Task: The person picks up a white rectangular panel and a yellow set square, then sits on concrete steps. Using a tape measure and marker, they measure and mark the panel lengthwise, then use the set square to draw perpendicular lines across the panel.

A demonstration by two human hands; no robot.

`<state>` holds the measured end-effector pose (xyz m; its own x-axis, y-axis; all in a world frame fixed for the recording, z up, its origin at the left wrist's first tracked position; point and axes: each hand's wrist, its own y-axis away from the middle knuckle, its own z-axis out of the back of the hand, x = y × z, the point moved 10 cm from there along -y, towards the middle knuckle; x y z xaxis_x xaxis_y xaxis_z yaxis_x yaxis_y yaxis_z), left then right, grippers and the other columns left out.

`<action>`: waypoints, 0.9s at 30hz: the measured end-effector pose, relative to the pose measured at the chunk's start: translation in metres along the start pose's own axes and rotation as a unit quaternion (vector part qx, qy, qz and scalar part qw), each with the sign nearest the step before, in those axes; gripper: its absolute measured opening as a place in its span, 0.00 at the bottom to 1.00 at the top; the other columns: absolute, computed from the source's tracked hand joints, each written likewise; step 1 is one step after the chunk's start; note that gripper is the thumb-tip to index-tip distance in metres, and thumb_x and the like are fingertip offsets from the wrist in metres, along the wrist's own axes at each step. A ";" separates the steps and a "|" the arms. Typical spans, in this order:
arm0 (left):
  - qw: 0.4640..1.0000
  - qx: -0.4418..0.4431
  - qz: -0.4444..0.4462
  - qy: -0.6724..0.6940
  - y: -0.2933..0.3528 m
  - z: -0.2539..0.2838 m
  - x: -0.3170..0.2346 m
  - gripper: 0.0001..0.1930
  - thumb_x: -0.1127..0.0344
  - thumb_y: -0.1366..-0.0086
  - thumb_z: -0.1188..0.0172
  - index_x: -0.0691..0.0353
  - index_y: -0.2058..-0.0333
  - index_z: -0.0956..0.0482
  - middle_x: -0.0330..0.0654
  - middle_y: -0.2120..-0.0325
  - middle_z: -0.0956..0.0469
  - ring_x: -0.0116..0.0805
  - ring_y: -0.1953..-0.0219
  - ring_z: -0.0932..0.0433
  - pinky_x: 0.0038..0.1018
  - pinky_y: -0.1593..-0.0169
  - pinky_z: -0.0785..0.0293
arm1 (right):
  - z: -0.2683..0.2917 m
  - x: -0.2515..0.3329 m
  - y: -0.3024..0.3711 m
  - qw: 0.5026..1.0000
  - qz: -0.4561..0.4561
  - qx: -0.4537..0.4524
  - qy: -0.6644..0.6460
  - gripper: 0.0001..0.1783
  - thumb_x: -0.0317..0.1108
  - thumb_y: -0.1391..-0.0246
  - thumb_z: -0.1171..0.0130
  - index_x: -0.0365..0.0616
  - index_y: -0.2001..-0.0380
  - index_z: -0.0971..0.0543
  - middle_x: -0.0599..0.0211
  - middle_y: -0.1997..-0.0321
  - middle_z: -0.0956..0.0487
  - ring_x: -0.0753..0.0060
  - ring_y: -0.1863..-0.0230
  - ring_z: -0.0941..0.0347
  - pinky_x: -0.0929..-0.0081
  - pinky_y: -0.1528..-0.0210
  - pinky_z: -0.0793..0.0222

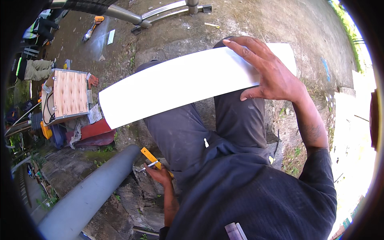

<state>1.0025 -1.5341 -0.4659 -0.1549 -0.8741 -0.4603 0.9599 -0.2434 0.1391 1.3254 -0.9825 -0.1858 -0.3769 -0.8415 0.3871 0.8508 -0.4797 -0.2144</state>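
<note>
Across my knees lies a long white panel, slightly curved in this view. My right hand is spanned over its right end, the thumb at the near edge and the fingers reaching the far edge. Low beside my left thigh, my left hand is closed around a yellow ruler and a thin white pen. Part of the ruler is hidden behind the fingers. Another pen-like item is clipped at the front of my dark shirt.
A thick grey pipe slants up from the lower left, close to my left hand. Left of the panel stand a wooden box and a red piece. Farther off are a metal frame, an orange tool and a small white offcut.
</note>
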 end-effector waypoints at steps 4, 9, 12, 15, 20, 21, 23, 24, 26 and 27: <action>0.999 -0.015 -0.009 0.049 0.007 0.004 -0.006 0.52 0.83 0.39 0.26 0.65 0.19 0.44 0.56 0.47 0.21 0.49 0.53 0.19 0.44 0.45 0.22 | 0.016 0.009 0.007 0.996 0.013 -0.084 -0.032 0.58 0.58 0.52 0.20 0.53 0.20 0.31 0.52 0.25 0.28 0.37 0.27 0.30 0.42 0.25 0.32; 0.992 -0.003 0.043 0.119 0.012 0.031 -0.015 0.51 0.86 0.37 0.28 0.59 0.18 0.44 0.41 0.62 0.20 0.34 0.62 0.23 0.32 0.51 0.23 | 0.024 0.009 0.007 0.991 0.004 -0.125 -0.039 0.48 0.55 0.45 0.24 0.46 0.25 0.24 0.49 0.30 0.23 0.39 0.30 0.25 0.43 0.29 0.28; 0.988 -0.014 0.036 0.152 0.015 0.086 -0.051 0.50 0.86 0.36 0.29 0.58 0.19 0.43 0.38 0.57 0.21 0.26 0.64 0.29 0.26 0.54 0.25 | 0.038 0.012 0.018 0.981 0.004 -0.183 -0.059 0.38 0.44 0.45 0.24 0.44 0.31 0.19 0.50 0.37 0.19 0.43 0.38 0.21 0.50 0.37 0.24; 0.958 -0.056 -0.075 0.270 0.019 0.173 -0.133 0.47 0.87 0.34 0.31 0.64 0.20 0.43 0.57 0.31 0.29 0.31 0.52 0.21 0.29 0.46 0.20 | 0.049 0.035 0.044 0.955 0.008 -0.270 -0.119 0.21 0.26 0.50 0.27 0.35 0.50 0.11 0.53 0.57 0.15 0.55 0.58 0.17 0.64 0.57 0.22; 0.889 -0.031 -0.206 0.408 0.041 0.250 -0.290 0.46 0.87 0.33 0.37 0.68 0.19 0.47 0.62 0.21 0.39 0.36 0.40 0.19 0.33 0.36 0.18 | -0.058 0.148 0.041 0.865 0.029 -0.007 -0.501 0.34 0.43 0.39 0.21 0.33 0.37 0.19 0.51 0.51 0.14 0.62 0.67 0.14 0.66 0.64 0.15; 0.866 -0.006 -0.249 0.434 0.043 0.250 -0.323 0.45 0.87 0.32 0.37 0.69 0.20 0.48 0.62 0.20 0.40 0.34 0.41 0.19 0.33 0.36 0.17 | -0.089 0.172 0.039 0.831 0.000 0.094 -0.549 0.44 0.47 0.39 0.20 0.36 0.28 0.26 0.53 0.45 0.15 0.63 0.66 0.14 0.66 0.61 0.12; 0.831 0.080 -0.305 0.459 0.049 0.231 -0.382 0.47 0.85 0.33 0.35 0.70 0.20 0.48 0.63 0.19 0.44 0.31 0.42 0.18 0.30 0.38 0.16 | -0.097 0.194 0.033 0.770 -0.012 0.067 -0.634 0.43 0.46 0.38 0.21 0.36 0.28 0.27 0.51 0.47 0.15 0.61 0.65 0.13 0.66 0.61 0.14; 0.810 0.127 -0.331 0.467 0.052 0.220 -0.408 0.48 0.84 0.34 0.34 0.70 0.19 0.49 0.63 0.18 0.46 0.30 0.42 0.18 0.28 0.39 0.16 | -0.103 0.201 0.027 0.730 -0.025 0.060 -0.680 0.40 0.47 0.36 0.23 0.35 0.31 0.25 0.50 0.48 0.16 0.58 0.64 0.13 0.64 0.62 0.15; 0.808 0.166 -0.354 0.441 0.053 0.201 -0.446 0.50 0.83 0.35 0.32 0.71 0.19 0.51 0.64 0.18 0.47 0.34 0.38 0.18 0.27 0.40 0.15 | -0.082 0.198 0.016 0.718 0.020 -0.062 -0.693 0.26 0.43 0.30 0.28 0.33 0.42 0.20 0.48 0.52 0.16 0.53 0.66 0.14 0.63 0.66 0.20; 0.792 0.199 -0.368 0.444 0.056 0.191 -0.463 0.50 0.84 0.34 0.33 0.70 0.19 0.51 0.64 0.18 0.48 0.36 0.36 0.18 0.28 0.38 0.15 | -0.080 0.195 0.013 0.723 0.018 -0.074 -0.687 0.22 0.41 0.29 0.30 0.33 0.45 0.20 0.49 0.53 0.16 0.52 0.68 0.15 0.62 0.67 0.22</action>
<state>1.0837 -1.2231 -0.0775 -0.2441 0.1639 -0.9558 0.5088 -0.8174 -0.2701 1.2336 -1.1730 -0.1843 0.4510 0.1370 0.8819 0.7637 -0.5707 -0.3019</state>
